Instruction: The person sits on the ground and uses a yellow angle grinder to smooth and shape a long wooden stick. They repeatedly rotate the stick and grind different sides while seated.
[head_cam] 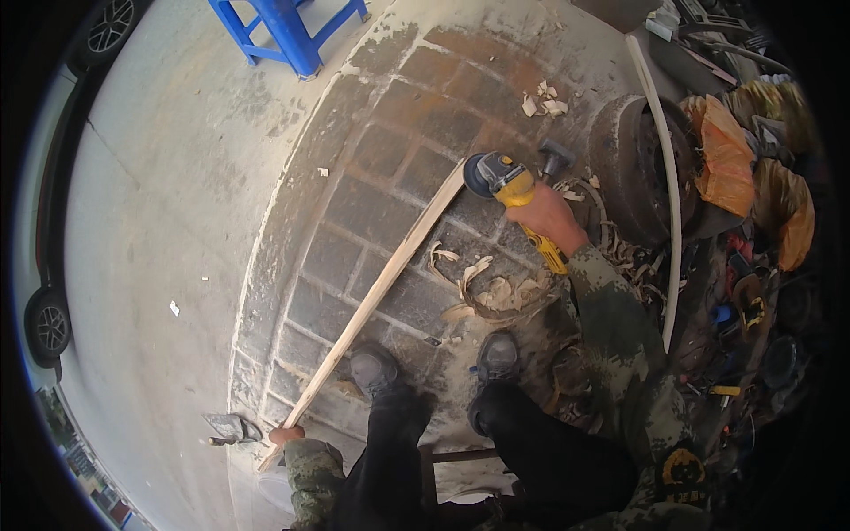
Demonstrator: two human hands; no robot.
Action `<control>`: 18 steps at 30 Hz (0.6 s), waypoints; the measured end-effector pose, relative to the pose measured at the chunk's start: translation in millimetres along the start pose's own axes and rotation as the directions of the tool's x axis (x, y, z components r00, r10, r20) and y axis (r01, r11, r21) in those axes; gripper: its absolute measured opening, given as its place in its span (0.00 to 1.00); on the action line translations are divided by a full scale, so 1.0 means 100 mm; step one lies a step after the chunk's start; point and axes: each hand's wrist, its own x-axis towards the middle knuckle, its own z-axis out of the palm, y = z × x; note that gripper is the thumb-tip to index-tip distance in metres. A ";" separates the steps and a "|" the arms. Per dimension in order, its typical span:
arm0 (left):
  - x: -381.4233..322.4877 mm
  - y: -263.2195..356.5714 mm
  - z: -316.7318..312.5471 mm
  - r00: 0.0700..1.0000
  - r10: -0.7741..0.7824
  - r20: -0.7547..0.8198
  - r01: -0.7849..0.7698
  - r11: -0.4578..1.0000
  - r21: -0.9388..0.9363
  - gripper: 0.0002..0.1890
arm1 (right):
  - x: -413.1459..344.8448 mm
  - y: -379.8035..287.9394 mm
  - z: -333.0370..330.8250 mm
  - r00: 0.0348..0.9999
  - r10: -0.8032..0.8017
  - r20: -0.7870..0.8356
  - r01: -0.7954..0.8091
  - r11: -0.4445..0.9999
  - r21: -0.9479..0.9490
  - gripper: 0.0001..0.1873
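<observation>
My right hand (550, 218) grips a yellow angle grinder (514, 189) around its body. The grinder's dark disc (476, 175) meets or nearly meets the far end of a long pale wooden strip (385, 279); actual contact cannot be told. Near the strip's other end, at the lower left, my left hand (287, 435) is closed around the wood. The strip slants across the paving from that hand up to the disc. Curled wood shavings (501, 292) lie on the paving below the grinder.
A rusty wheel rim (614, 166) stands at the right, with a second pale strip (661, 166) leaning across it. Beyond lie orange plastic bags (727, 159) and scattered tools. A hammer head (556, 156) sits beside the grinder. A blue plastic stool (285, 33) and a trowel (232, 428) are leftward.
</observation>
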 end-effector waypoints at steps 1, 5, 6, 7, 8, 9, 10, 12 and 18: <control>0.02 0.04 0.00 0.997 -0.076 0.015 0.075 0.996 0.047 0.12 | -0.06 -0.01 0.05 0.999 0.047 0.021 -0.046 0.996 -0.072 0.43; 0.00 -0.01 -0.06 1.000 -0.007 0.017 0.005 0.993 0.121 0.13 | -0.18 -0.16 0.34 0.990 -0.082 0.111 0.085 0.996 -0.026 0.43; 0.01 -0.03 -0.04 0.999 -0.023 0.031 0.020 0.997 0.072 0.11 | -0.09 -0.15 0.31 0.992 -0.074 0.097 0.079 0.996 -0.050 0.41; 0.04 -0.05 -0.02 0.999 0.048 -0.010 -0.048 0.998 -0.041 0.09 | 0.00 -0.13 0.28 0.998 -0.013 0.060 0.013 1.000 0.006 0.40; 0.04 -0.08 0.01 1.000 0.026 -0.013 -0.027 0.996 -0.086 0.08 | 0.12 -0.06 0.16 0.998 0.016 0.065 -0.021 0.997 0.071 0.39; 0.06 -0.08 0.06 0.999 -0.050 0.011 0.051 0.992 -0.114 0.08 | 0.21 0.04 0.02 0.998 0.031 0.060 -0.040 0.989 0.144 0.37; 0.05 -0.09 0.06 0.993 0.117 -0.018 -0.113 0.983 0.142 0.03 | 0.25 0.11 0.00 0.986 0.124 -0.115 -0.115 0.990 0.084 0.32; 0.15 0.02 0.01 0.993 -0.119 0.024 0.105 0.733 -0.672 0.05 | 0.13 0.32 -0.14 0.982 0.112 -0.150 -0.065 0.955 0.289 0.28; 0.53 1.09 -1.21 0.835 -0.299 0.461 0.231 -0.571 -0.788 0.22 | -0.99 0.30 -0.58 0.970 0.151 -0.189 0.067 0.584 0.809 0.21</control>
